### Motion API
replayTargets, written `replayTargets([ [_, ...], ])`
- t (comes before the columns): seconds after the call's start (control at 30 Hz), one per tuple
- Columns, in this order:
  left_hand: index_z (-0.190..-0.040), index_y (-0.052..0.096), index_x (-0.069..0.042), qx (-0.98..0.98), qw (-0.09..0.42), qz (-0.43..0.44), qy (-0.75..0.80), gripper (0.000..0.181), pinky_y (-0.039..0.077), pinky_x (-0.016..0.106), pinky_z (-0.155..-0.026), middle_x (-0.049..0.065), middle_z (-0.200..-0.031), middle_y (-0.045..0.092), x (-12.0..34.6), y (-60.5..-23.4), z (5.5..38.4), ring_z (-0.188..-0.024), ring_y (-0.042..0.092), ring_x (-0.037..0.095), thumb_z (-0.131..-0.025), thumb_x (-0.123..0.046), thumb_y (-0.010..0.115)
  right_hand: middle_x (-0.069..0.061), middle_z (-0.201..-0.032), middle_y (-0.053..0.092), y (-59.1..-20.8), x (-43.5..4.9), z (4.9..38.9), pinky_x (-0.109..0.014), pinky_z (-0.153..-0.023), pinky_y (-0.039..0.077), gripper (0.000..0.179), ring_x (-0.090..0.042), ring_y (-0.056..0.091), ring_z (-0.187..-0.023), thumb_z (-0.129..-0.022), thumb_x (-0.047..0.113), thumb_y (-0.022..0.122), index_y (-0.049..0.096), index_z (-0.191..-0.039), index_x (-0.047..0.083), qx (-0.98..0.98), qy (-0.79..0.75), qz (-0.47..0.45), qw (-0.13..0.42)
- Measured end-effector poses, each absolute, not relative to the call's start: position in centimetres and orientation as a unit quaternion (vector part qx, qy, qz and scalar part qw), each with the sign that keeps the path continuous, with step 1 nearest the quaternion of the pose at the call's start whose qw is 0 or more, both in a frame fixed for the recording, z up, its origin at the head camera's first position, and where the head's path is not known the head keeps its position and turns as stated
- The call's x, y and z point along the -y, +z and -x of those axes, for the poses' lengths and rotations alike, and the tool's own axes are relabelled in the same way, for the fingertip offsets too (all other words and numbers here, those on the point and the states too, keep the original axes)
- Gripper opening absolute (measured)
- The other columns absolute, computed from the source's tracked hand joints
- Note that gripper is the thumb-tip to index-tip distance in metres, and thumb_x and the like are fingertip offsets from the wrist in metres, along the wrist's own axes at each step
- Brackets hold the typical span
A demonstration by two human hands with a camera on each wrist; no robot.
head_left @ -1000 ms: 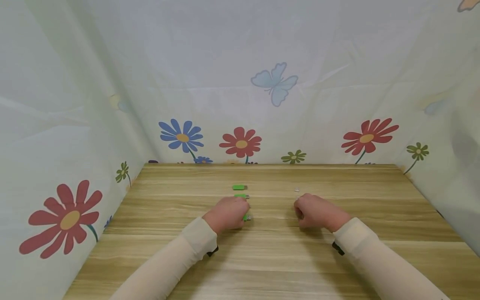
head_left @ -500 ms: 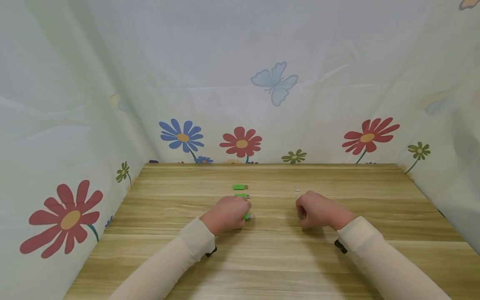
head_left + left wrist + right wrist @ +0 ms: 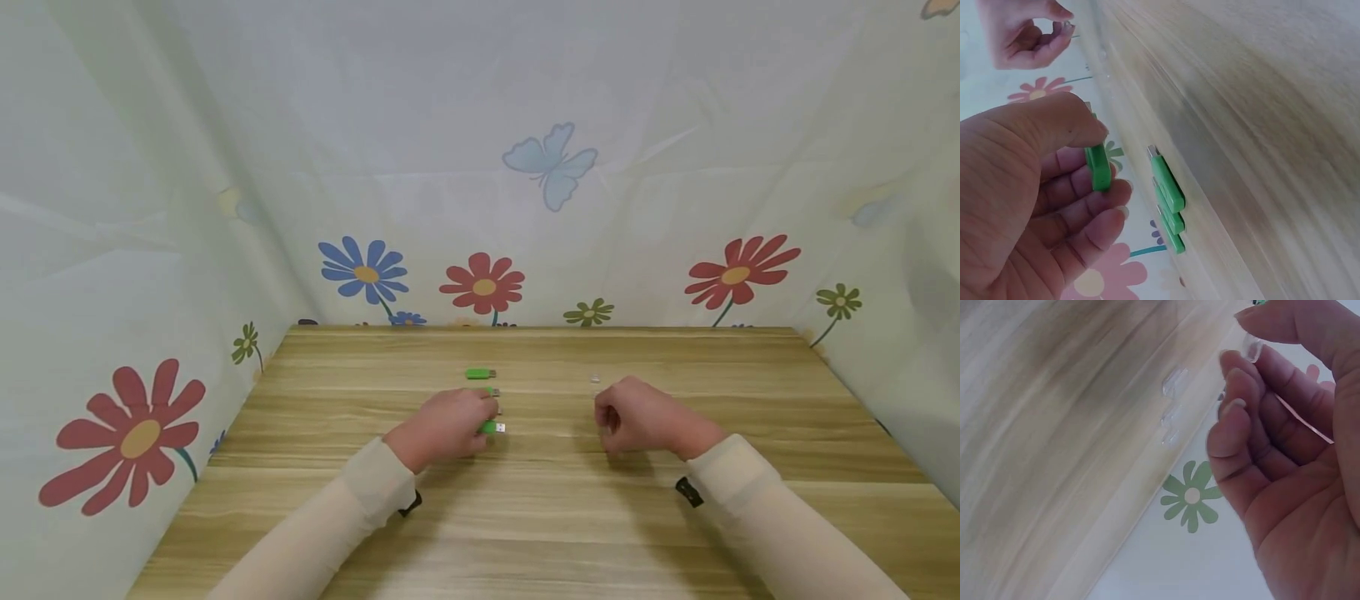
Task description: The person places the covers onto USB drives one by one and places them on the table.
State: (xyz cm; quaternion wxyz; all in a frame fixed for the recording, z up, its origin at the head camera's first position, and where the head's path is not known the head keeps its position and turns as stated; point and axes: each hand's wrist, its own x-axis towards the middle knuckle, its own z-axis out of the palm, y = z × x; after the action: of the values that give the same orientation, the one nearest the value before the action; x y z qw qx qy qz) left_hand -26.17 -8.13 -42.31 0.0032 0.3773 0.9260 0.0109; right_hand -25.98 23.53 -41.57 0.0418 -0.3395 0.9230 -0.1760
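My left hand (image 3: 442, 425) pinches a green USB flash drive (image 3: 1100, 167) between thumb and fingers. Its metal plug (image 3: 500, 428) points right, toward the other hand. Three more green USB drives (image 3: 1169, 184) lie in a row on the wooden table, partly behind the left hand in the head view. Over on the right, thumb and forefinger of my right hand (image 3: 641, 417) hold a small clear plastic cap (image 3: 1252, 350). Beyond that hand, three similar clear caps (image 3: 1174, 382) lie lined up on the tabletop.
The wood-grain table (image 3: 540, 533) reaches back to a white curtain (image 3: 420, 150) printed with flowers and a butterfly. More of this curtain hangs along the left and right sides. A dark band (image 3: 688, 492) shows at the right wrist.
The right hand has shifted slightly right and away from me, the cap in its grip. The left hand has drawn a little left, and the drive's plug shows higher in the head view.
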Motion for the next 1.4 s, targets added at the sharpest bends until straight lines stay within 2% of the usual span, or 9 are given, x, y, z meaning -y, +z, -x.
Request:
replayTargets([
  [0.13, -0.104, 0.073, -0.013, -0.926, 0.004, -0.378, 0.014, 0.017, 0.055, 0.023, -0.076, -0.004, -0.097, 0.068, 8.4, -41.9, 26.0, -0.076, 0.055, 0.007, -0.090, -0.019, 0.077, 0.007, -0.068, 0.060, -41.6, -23.8, 26.0, -0.021, -0.058, 0.044, 0.016, -0.002, 0.049, -0.061, -0.075, 0.005, 0.077, 0.066, -0.074, 0.017, -0.922, -0.187, 0.337, 0.039],
  [0.43, -0.102, 0.074, -0.012, -0.923, 0.006, -0.384, 0.030, 0.015, 0.049, 0.022, -0.069, -0.004, -0.092, 0.064, 8.6, -41.0, 25.5, -0.074, 0.052, 0.009, -0.090, -0.021, 0.076, 0.005, -0.074, 0.066, -41.4, -24.2, 25.8, -0.021, -0.061, 0.049, 0.013, -0.008, 0.058, -0.067, -0.079, 0.009, 0.082, 0.071, -0.079, 0.016, -0.914, -0.233, 0.328, 0.052],
  [0.8, -0.109, 0.076, -0.013, -0.914, 0.022, -0.393, 0.096, 0.021, 0.055, 0.022, -0.081, -0.003, -0.101, 0.068, 8.5, -41.2, 25.5, -0.082, 0.057, 0.007, -0.091, -0.022, 0.074, 0.009, -0.080, 0.069, -42.1, -24.6, 25.3, -0.022, -0.062, 0.053, 0.006, -0.003, 0.060, -0.068, -0.084, 0.011, 0.081, 0.078, -0.087, 0.015, -0.896, -0.299, 0.326, 0.039],
  [0.9, -0.110, 0.076, -0.012, -0.914, 0.026, -0.393, 0.103, 0.021, 0.057, 0.025, -0.087, -0.002, -0.106, 0.070, 8.3, -41.0, 25.4, -0.090, 0.062, 0.009, -0.091, -0.022, 0.074, 0.010, -0.080, 0.070, -42.3, -24.6, 25.1, -0.023, -0.062, 0.053, 0.007, -0.003, 0.060, -0.068, -0.084, 0.012, 0.082, 0.078, -0.088, 0.017, -0.890, -0.319, 0.322, 0.042],
  [1.03, -0.109, 0.076, -0.011, -0.912, 0.027, -0.393, 0.116, 0.021, 0.055, 0.032, -0.100, 0.000, -0.110, 0.071, 8.3, -40.9, 25.2, -0.115, 0.067, 0.016, -0.091, -0.020, 0.074, 0.009, -0.081, 0.070, -42.5, -24.5, 25.0, -0.027, -0.063, 0.055, 0.007, -0.005, 0.061, -0.070, -0.085, 0.013, 0.082, 0.078, -0.090, 0.016, -0.880, -0.351, 0.317, 0.049],
  [1.1, -0.108, 0.076, -0.011, -0.909, 0.020, -0.399, 0.119, 0.019, 0.056, 0.029, -0.096, -0.001, -0.106, 0.070, 8.3, -40.9, 25.1, -0.110, 0.068, 0.015, -0.090, -0.019, 0.074, 0.009, -0.082, 0.070, -42.6, -24.4, 24.9, -0.028, -0.064, 0.056, 0.007, -0.006, 0.061, -0.070, -0.086, 0.012, 0.082, 0.078, -0.091, 0.015, -0.875, -0.362, 0.317, 0.051],
  [1.17, -0.106, 0.076, -0.012, -0.906, 0.011, -0.405, 0.121, 0.018, 0.056, 0.024, -0.088, -0.004, -0.100, 0.067, 8.3, -41.0, 25.0, -0.097, 0.066, 0.011, -0.090, -0.020, 0.074, 0.009, -0.083, 0.070, -42.6, -24.3, 24.8, -0.029, -0.064, 0.057, 0.007, -0.006, 0.062, -0.070, -0.086, 0.012, 0.082, 0.078, -0.092, 0.014, -0.873, -0.368, 0.317, 0.051],
  [1.27, -0.104, 0.076, -0.012, -0.904, 0.005, -0.410, 0.124, 0.016, 0.051, 0.018, -0.073, -0.006, -0.093, 0.063, 8.1, -40.9, 25.0, -0.077, 0.055, 0.006, -0.090, -0.020, 0.074, 0.010, -0.084, 0.071, -42.7, -24.1, 24.6, -0.029, -0.065, 0.057, 0.007, -0.006, 0.063, -0.071, -0.086, 0.012, 0.082, 0.078, -0.092, 0.014, -0.870, -0.373, 0.319, 0.048],
  [1.4, -0.105, 0.076, -0.012, -0.902, 0.003, -0.414, 0.123, 0.016, 0.050, 0.015, -0.073, -0.005, -0.093, 0.065, 7.7, -40.9, 24.8, -0.077, 0.054, 0.004, -0.090, -0.019, 0.075, 0.010, -0.085, 0.072, -42.7, -23.7, 24.5, -0.029, -0.067, 0.057, 0.008, -0.007, 0.064, -0.073, -0.086, 0.013, 0.082, 0.078, -0.092, 0.015, -0.865, -0.379, 0.325, 0.043],
])
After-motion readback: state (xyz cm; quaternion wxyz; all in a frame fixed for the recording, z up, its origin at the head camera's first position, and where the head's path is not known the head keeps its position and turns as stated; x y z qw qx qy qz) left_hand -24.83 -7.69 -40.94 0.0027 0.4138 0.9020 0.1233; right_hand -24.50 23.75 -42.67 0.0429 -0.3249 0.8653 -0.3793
